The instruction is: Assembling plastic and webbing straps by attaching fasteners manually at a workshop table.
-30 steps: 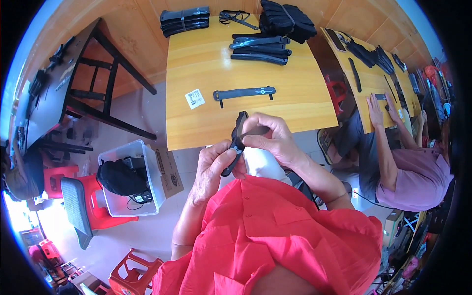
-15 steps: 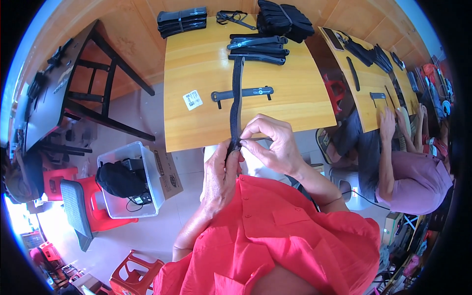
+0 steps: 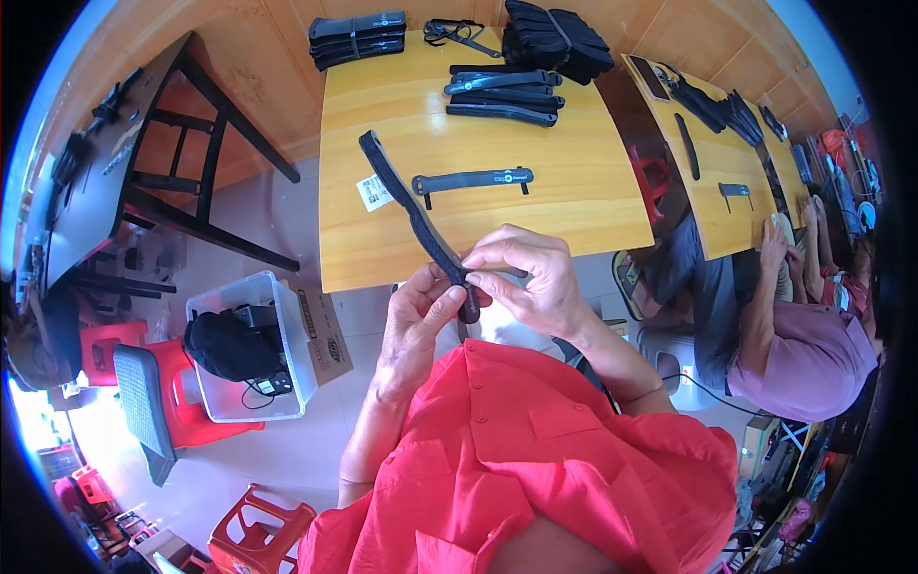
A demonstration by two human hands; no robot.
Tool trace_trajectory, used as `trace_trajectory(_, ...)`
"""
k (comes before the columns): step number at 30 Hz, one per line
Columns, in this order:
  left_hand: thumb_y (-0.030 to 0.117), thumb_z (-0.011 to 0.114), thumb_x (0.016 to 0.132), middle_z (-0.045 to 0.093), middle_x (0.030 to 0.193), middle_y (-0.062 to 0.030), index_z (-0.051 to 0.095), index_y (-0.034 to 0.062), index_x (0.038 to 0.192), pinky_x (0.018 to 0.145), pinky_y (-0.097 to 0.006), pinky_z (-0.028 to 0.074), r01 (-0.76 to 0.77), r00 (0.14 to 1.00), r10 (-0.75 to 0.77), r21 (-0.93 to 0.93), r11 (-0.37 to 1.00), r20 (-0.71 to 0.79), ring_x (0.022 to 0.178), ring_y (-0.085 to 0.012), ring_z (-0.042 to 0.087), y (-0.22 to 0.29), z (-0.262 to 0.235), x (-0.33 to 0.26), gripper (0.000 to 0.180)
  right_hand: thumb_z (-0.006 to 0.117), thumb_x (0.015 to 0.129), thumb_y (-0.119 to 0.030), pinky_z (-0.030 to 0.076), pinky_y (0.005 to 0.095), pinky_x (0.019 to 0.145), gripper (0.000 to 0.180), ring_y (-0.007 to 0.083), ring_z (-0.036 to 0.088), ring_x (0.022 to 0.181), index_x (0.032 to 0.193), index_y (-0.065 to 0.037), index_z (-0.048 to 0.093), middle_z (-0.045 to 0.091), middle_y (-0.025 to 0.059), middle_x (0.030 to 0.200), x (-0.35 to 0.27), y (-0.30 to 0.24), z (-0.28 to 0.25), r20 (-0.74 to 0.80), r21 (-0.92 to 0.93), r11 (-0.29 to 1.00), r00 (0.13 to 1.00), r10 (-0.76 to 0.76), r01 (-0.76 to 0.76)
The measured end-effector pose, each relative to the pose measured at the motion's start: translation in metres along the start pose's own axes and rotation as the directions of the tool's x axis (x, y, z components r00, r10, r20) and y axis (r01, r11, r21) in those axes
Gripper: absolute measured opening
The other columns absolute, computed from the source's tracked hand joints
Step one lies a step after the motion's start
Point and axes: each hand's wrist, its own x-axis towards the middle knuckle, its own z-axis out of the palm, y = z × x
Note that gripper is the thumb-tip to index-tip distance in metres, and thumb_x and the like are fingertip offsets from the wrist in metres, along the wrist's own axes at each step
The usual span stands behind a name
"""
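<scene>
A long black fabric strap (image 3: pixel 417 222) is held at the table's near edge, its free end slanting up and left over the tabletop. My left hand (image 3: pixel 421 311) is closed round its near part, thumb on top, and a short end sticks out below the fingers. With thumb and forefinger, my right hand (image 3: pixel 531 277) pinches the strap just above; a thin dark strip shows beneath these fingers. Beyond the hands lies a grey-black strap (image 3: pixel 473 179) with two small dark tabs. A white label (image 3: pixel 374 192) is partly covered by the held strap.
Loose black straps (image 3: pixel 502 99) are piled on the wooden table (image 3: pixel 574 210); bundled straps (image 3: pixel 357 40) and a larger bundle (image 3: pixel 557 43) sit behind. A clear plastic bin (image 3: pixel 253 346) and red stools (image 3: pixel 258 531) stand on the floor. Another person (image 3: pixel 803 354) works at the right-hand table.
The strap's far end has swung left from pointing straight away to slanting over the label. My left fingers have shifted, exposing the short near end. My right hand keeps its pinch.
</scene>
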Motion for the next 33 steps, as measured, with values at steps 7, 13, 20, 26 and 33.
trace_trajectory(7, 0.011, 0.056, 0.088, 0.062, 0.098, -0.011, 0.052, -0.0021, 0.107, 0.081, -0.031, 0.05, 0.045, 0.999, -0.044, -0.171, 0.984, 0.01, 0.087, -0.0174, 0.062, 0.001, 0.002, 0.0, 0.024, 0.07, 0.063, 0.001, 0.047, 0.0331, 0.063, 0.018, 0.0244, 0.059, 0.076, 0.079, -0.003, 0.063, 0.058, 0.0085, 0.087, -0.003, -0.007, 0.003, -0.22, -0.204, 0.973, 0.963, -0.155, 0.11)
trace_trajectory(13, 0.011, 0.058, 0.088, 0.062, 0.095, -0.0089, 0.052, -0.0009, 0.105, 0.077, -0.028, 0.052, 0.047, 0.998, -0.057, -0.234, 0.971, -0.034, 0.084, -0.0136, 0.062, -0.001, 0.004, 0.003, 0.022, 0.072, 0.057, -0.003, 0.037, 0.0319, 0.059, 0.02, 0.0177, 0.049, 0.064, 0.075, -0.009, 0.065, 0.052, 0.0006, 0.071, -0.007, -0.007, 0.006, -0.118, -0.508, 0.808, 0.906, -0.407, 0.297)
trace_trajectory(20, 0.011, 0.059, 0.087, 0.062, 0.095, -0.0058, 0.052, 0.0008, 0.104, 0.074, -0.025, 0.052, 0.043, 0.995, -0.057, -0.155, 0.987, -0.085, 0.083, -0.01, 0.061, -0.01, 0.002, 0.005, 0.021, 0.07, 0.06, -0.004, 0.038, 0.0328, 0.066, 0.019, 0.0173, 0.051, 0.068, 0.078, -0.007, 0.065, 0.053, 0.0, 0.073, -0.008, -0.003, 0.008, -0.088, -0.608, 0.756, 0.925, -0.369, 0.244)
trace_trajectory(26, 0.011, 0.062, 0.085, 0.063, 0.091, -0.0042, 0.053, 0.002, 0.102, 0.072, -0.024, 0.052, 0.016, 0.995, -0.025, -0.087, 0.996, -0.099, 0.081, -0.0084, 0.06, -0.009, 0.004, 0.005, 0.021, 0.069, 0.06, -0.004, 0.038, 0.0334, 0.069, 0.02, 0.0178, 0.051, 0.069, 0.079, -0.006, 0.065, 0.053, 0.0005, 0.074, -0.007, -0.006, 0.005, -0.036, -0.602, 0.759, 0.941, -0.335, 0.247)
trace_trajectory(33, 0.011, 0.064, 0.084, 0.063, 0.088, -0.0036, 0.055, 0.002, 0.1, 0.07, -0.023, 0.051, 0.031, 0.994, -0.034, -0.025, 0.999, -0.108, 0.079, -0.0077, 0.06, -0.011, 0.002, 0.005, 0.021, 0.067, 0.06, -0.001, 0.038, 0.0347, 0.071, 0.016, 0.0191, 0.051, 0.07, 0.073, -0.007, 0.061, 0.051, 0.0014, 0.072, -0.004, -0.002, 0.002, -0.003, -0.552, 0.794, 0.952, -0.306, 0.254)
